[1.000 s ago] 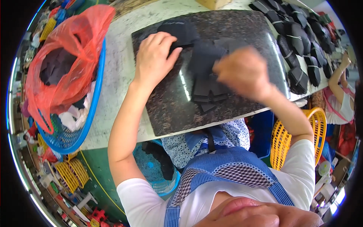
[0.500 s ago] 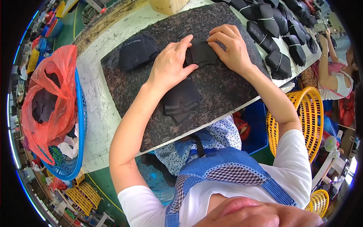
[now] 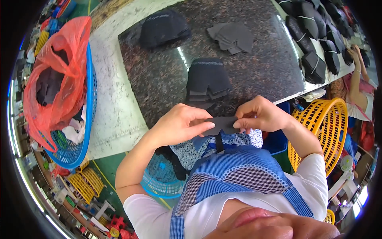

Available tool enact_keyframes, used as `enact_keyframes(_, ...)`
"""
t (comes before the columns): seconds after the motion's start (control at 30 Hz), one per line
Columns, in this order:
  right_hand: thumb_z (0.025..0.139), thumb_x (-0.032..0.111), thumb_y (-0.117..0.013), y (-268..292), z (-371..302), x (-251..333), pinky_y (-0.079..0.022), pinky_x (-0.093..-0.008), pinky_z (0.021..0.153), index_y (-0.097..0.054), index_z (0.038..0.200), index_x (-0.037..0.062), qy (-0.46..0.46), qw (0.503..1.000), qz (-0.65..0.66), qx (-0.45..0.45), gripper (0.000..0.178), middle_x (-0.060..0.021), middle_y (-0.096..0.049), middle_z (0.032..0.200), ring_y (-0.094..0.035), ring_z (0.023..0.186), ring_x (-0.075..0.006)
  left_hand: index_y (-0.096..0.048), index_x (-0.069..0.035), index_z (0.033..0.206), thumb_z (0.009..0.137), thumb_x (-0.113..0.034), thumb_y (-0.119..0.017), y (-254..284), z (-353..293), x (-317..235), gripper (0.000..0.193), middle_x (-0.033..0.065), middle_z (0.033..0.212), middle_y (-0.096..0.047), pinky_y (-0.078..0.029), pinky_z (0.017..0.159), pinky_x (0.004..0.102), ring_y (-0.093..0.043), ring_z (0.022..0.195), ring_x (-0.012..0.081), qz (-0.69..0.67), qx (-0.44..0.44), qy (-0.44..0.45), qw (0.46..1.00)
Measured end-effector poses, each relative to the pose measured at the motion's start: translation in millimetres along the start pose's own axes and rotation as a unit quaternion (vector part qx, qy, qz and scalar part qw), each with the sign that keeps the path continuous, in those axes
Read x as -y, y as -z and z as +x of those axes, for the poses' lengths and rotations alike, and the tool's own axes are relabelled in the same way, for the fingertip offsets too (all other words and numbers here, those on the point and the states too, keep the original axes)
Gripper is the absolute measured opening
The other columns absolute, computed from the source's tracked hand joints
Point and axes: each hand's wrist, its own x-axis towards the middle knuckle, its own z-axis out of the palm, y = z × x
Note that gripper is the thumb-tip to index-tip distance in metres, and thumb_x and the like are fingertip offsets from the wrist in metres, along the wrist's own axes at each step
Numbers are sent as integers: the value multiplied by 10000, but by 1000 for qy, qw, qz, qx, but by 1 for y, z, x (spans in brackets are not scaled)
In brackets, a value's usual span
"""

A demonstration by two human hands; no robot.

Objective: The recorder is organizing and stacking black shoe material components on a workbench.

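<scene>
Between both hands, just past the near edge of the dark stone slab (image 3: 262, 75), a small dark grey fabric piece (image 3: 223, 124) is stretched level. My left hand (image 3: 187, 124) pinches its left end with thumb and fingers; my right hand (image 3: 259, 115) grips the right end the same way. Directly beyond them lies a stack of black fabric pieces (image 3: 209, 77), its lower layers fanned toward me. Farther off to the right, several thin dark grey pieces (image 3: 232, 36) lie spread in a fan. A thicker black pile (image 3: 165, 28) rests at the far left of the slab.
On the left stands a blue basket (image 3: 90, 95) holding a red plastic bag (image 3: 59, 95) with dark scraps. Tied black bundles (image 3: 314, 65) line the table's right side. A yellow basket (image 3: 318, 131) is by my right arm. Another person's arm (image 3: 355, 67) shows at far right.
Both hands have come back from the slab's far part to its near edge, now holding a grey piece between them. The view has shifted, showing more of the slab's far piles.
</scene>
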Motion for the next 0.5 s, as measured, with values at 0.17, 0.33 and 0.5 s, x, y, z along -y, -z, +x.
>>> enact_keyframes(0.17, 1016, 222, -660, 3, 36, 38, -495, -229, 504, -659, 882, -11, -9, 986, -21, -163, 269, -35, -679, 687, -627, 555, -80, -678, -29, 876, 968, -274, -738, 34, 19, -3, 268, 24, 685, -683, -494, 539, 222, -660, 607, 74, -69, -176, 43, 981)
enact_keyframes(0.33, 1014, 229, -654, 11, 60, 25, -511, -243, 516, -655, 884, -19, -19, 973, -113, -201, 280, -50, -680, 676, -641, 562, -85, -666, -13, 880, 976, -283, -725, 42, 45, 15, 293, 52, 702, -700, -506, 525, 236, -652, 584, 86, -7, -191, 94, 977)
enact_keyframes(0.5, 991, 224, -676, 6, 63, 29, -521, -259, 519, -632, 842, -23, -36, 968, -126, -215, 292, -56, -661, 640, -654, 552, -108, -663, -19, 911, 951, -298, -744, 48, 44, 10, 293, 67, 747, -708, -520, 532, 261, -660, 607, 110, 8, -171, 109, 979)
